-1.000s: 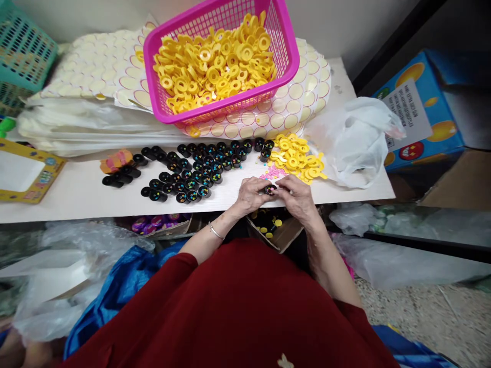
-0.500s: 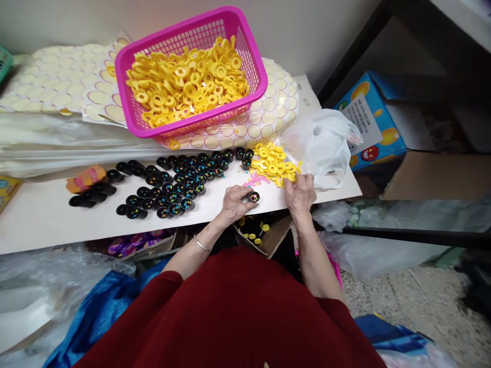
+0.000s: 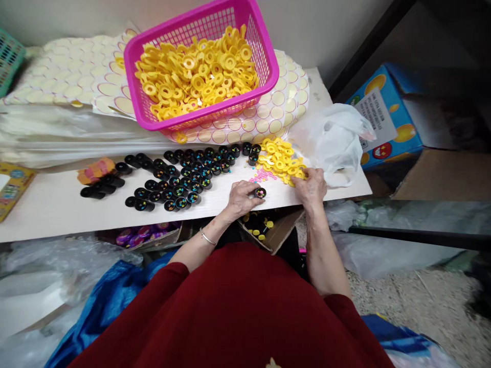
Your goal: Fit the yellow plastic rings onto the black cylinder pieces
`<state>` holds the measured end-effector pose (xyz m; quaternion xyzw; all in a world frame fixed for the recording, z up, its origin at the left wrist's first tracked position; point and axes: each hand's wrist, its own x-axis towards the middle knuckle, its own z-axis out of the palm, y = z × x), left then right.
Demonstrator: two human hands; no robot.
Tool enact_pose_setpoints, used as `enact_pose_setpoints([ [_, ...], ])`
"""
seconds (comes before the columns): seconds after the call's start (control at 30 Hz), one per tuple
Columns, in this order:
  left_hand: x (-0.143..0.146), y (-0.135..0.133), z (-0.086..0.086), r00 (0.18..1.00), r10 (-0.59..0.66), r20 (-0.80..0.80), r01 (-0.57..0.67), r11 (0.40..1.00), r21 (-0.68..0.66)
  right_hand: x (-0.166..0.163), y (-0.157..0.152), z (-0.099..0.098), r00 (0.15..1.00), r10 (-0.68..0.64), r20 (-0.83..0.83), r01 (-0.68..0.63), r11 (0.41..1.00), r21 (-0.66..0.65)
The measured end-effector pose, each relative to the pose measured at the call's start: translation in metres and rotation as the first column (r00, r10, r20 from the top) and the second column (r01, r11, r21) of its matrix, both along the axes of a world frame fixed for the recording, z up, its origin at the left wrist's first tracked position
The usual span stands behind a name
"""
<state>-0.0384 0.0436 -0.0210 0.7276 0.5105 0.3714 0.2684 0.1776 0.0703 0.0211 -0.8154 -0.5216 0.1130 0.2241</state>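
Observation:
My left hand (image 3: 242, 196) is closed round a small black tube (image 3: 260, 192) with coloured beads in its open end, near the table's front edge. My right hand (image 3: 311, 186) reaches into the loose pile of yellow ring caps (image 3: 281, 159) on the table, fingers curled on the pile's near edge; whether it holds a cap I cannot tell. A patch of pink beads (image 3: 262, 176) lies between the hands. Several more black tubes (image 3: 184, 176) stand in rows to the left.
A pink basket (image 3: 264, 53) full of yellow ring caps rests on stacked sticker sheets (image 3: 276, 115) at the back. A white plastic bag (image 3: 337, 140) lies right of the pile. A cardboard box (image 3: 282, 232) with finished pieces sits below the table edge. A blue carton (image 3: 387, 115) stands further right.
My right hand left the tube it shared with my left hand and moved right to the yellow cap pile. My left hand keeps the tube.

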Motion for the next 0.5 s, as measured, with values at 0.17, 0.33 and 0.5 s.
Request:
enact_pose_setpoints([
  [0.17,-0.001,0.000,-0.002,1.000,-0.018,-0.010,0.018,1.000,-0.023,-0.011,-0.026,0.012,0.998,-0.003,0.057,-0.006,0.986,0.165],
  [0.33,-0.002,0.000,-0.002,0.999,-0.031,-0.035,0.030,0.999,-0.028,-0.049,-0.055,0.017,0.916,0.398,0.057,-0.401,0.894,0.200],
  [0.5,-0.003,-0.001,0.002,0.998,-0.055,-0.032,0.054,0.998,-0.029,-0.073,-0.057,0.021,0.834,0.540,0.114,-0.548,0.834,0.057],
])
